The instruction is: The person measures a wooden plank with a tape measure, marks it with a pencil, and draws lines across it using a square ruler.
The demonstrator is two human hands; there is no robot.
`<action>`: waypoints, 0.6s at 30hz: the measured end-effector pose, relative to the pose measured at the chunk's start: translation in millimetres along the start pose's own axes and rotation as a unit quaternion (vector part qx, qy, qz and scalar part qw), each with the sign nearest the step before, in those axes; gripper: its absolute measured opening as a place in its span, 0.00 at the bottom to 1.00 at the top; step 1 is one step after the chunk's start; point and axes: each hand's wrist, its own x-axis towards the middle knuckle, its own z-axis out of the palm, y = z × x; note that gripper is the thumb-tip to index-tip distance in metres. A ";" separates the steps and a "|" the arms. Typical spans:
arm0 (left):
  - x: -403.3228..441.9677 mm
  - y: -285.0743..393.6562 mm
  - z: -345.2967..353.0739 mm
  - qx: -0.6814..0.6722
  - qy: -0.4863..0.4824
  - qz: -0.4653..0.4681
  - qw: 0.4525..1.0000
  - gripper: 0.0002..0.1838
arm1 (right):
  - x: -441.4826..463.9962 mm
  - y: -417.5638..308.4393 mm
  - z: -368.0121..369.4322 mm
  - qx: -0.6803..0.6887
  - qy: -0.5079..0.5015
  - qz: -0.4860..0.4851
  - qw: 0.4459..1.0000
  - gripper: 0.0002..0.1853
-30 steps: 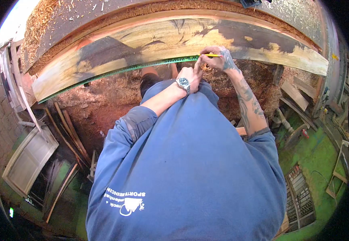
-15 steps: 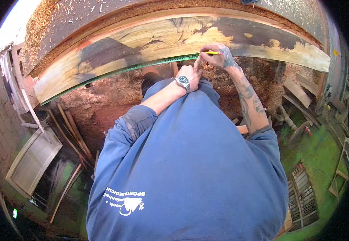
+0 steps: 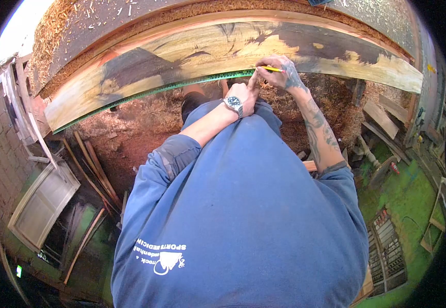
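Yellow pencil (image 3: 271, 69) pinched in R hand (image 3: 280, 75); L hand (image 3: 243, 94) nr board (image 3: 207, 57) (grip unclear).

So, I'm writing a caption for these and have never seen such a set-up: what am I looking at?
There is no robot here: one person is working with bare hands. Every picture comes from a single camera worn on the head, looking forward and down, so the big blue shape is the wearer's own sweatshirt.

Across the top lies a long wooden board, pale with dark patches. A green strip with markings, apparently a measure, runs along its near edge. The right hand holds a yellow pencil by that edge. The left hand, below a finger raised towards the strip's end, has a watch on its wrist.
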 end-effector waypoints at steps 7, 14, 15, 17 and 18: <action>-1.8 0.7 -10.2 -0.021 0.003 0.012 1.000 0.22 | 0.0 -2.0 -0.5 0.000 0.009 -0.009 1.000 0.10; -2.3 0.5 -13.0 -0.007 -0.008 0.012 1.000 0.23 | 1.4 -2.9 -1.1 -0.003 0.002 -0.003 1.000 0.10; -2.5 0.9 -13.8 -0.003 -0.014 0.012 1.000 0.23 | 1.4 -1.7 -0.3 -0.004 0.001 -0.007 1.000 0.10; -1.3 0.0 -5.0 -0.003 -0.006 0.003 1.000 0.24 | 0.9 -4.5 -0.7 -0.021 0.007 -0.004 1.000 0.10; -0.2 -0.5 -1.1 -0.002 -0.002 -0.001 1.000 0.25 | 0.6 -5.2 -1.3 -0.030 0.010 -0.003 0.999 0.10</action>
